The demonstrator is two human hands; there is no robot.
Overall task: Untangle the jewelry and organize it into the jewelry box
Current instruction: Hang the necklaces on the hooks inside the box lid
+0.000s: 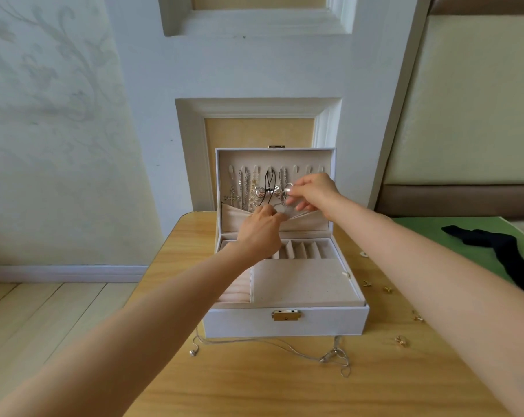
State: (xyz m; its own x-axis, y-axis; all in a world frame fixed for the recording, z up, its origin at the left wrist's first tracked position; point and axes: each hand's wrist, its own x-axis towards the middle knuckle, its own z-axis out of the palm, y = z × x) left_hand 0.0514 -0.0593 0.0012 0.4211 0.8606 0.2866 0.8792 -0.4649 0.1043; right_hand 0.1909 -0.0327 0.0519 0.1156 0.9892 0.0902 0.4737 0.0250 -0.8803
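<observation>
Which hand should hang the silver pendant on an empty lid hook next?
Probably right. The right hand pinches the silver pendant close below the empty hooks at the lid's right end; the left hand is lower, gripping the lid pocket.

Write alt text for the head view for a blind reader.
Both hands work at the open lid of a white jewelry box: the right hand pinches a silver pendant beside hung necklaces, the left hand is at the lid's pocket. A silver chain and gold pieces lie on the table.
</observation>
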